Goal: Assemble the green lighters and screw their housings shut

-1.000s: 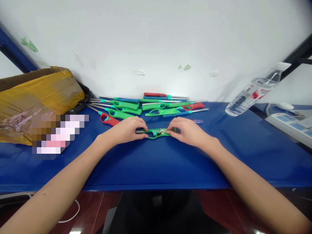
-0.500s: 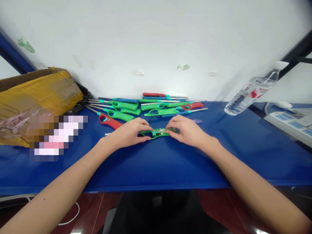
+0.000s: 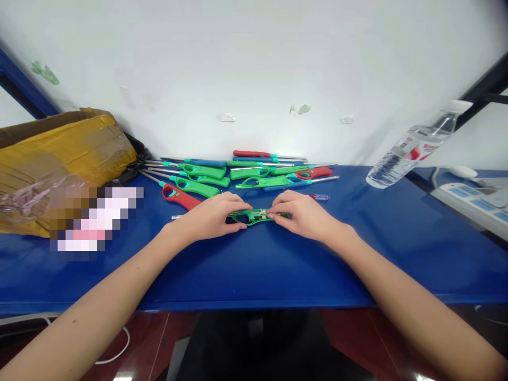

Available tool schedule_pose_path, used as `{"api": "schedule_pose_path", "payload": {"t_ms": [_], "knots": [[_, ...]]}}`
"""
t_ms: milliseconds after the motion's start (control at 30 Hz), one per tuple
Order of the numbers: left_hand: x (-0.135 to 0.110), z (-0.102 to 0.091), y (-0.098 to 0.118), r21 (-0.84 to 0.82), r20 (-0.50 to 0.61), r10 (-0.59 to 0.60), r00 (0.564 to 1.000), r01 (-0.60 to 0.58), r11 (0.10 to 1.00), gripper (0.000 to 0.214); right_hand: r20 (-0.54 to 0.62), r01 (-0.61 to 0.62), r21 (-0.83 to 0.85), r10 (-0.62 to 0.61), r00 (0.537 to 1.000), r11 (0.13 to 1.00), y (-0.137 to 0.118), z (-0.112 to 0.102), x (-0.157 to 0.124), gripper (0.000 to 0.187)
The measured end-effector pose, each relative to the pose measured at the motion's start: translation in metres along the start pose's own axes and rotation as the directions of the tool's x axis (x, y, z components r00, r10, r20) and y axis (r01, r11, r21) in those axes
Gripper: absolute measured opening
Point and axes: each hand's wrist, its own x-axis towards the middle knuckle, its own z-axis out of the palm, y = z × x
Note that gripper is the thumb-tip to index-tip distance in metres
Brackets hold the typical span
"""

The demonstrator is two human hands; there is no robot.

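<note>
A green utility lighter (image 3: pixel 251 217) lies opened on the blue table, its inner parts showing. My left hand (image 3: pixel 216 216) is closed on the lighter's left end, thumb along the near edge and fingers along the far one. My right hand (image 3: pixel 304 212) pinches the inner parts near the handle end; the exact piece between the fingertips is hidden. A red lighter (image 3: pixel 183 197) lies just beyond my left hand. Past my right hand is a screwdriver with a clear purple handle (image 3: pixel 320 197).
Several green, red and blue lighters (image 3: pixel 262 182) are spread along the white wall. On the left stands a taped cardboard box (image 3: pixel 75 148), with a blurred patch in front. At the right are a tilted water bottle (image 3: pixel 410 151) and a white power strip (image 3: pixel 472 198).
My right fingertips have shifted slightly left along the lighter, towards its middle. My left hand keeps its hold. The view has moved very little.
</note>
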Motion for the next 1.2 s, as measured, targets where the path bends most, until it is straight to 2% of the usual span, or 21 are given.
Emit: {"api": "schedule_pose_path", "payload": {"t_ms": [167, 333, 500, 700, 800, 933, 1067, 1200], "knots": [[0.000, 0.001, 0.000, 0.004, 0.011, 0.015, 1.000, -0.015, 1.000, 0.035, -0.002, -0.005, 0.017, 0.005, 1.000, 1.000, 0.000, -0.001, 0.000, 0.020], [0.001, 0.002, -0.002, 0.016, 0.009, 0.010, 1.000, -0.010, 1.000, 0.034, -0.058, 0.000, 0.028, 0.002, 0.998, 1.000, 0.007, -0.003, 0.000, 0.019], [0.001, 0.004, -0.005, 0.043, -0.013, -0.006, 1.000, 0.006, 0.999, 0.045, -0.030, -0.018, 0.025, 0.019, 0.999, 1.000, 0.012, 0.000, -0.001, 0.019], [0.001, 0.009, -0.004, 0.090, -0.083, -0.008, 0.997, 0.016, 0.996, 0.052, -0.105, -0.045, 0.027, 0.048, 0.993, 0.999, 0.010, -0.006, 0.000, 0.040], [0.002, 0.010, -0.003, 0.109, -0.102, -0.018, 0.995, 0.029, 0.994, 0.044, -0.149, -0.095, 0.054, 0.102, 0.984, 0.994, 0.014, -0.009, 0.000, 0.049], [0.004, 0.010, -0.003, 0.106, -0.091, -0.009, 0.996, 0.019, 0.994, 0.034, -0.118, -0.106, 0.066, 0.113, 0.987, 0.992, 0.019, -0.010, 0.000, 0.055], [0.004, 0.010, -0.003, 0.092, -0.089, -0.004, 0.996, 0.012, 0.996, 0.032, -0.063, -0.077, 0.058, 0.081, 0.995, 0.995, 0.018, -0.010, 0.001, 0.055], [0.004, 0.011, -0.004, 0.084, -0.091, -0.014, 0.996, 0.022, 0.996, 0.034, -0.100, -0.083, 0.054, 0.088, 0.991, 0.995, 0.019, -0.011, 0.001, 0.051]]}}
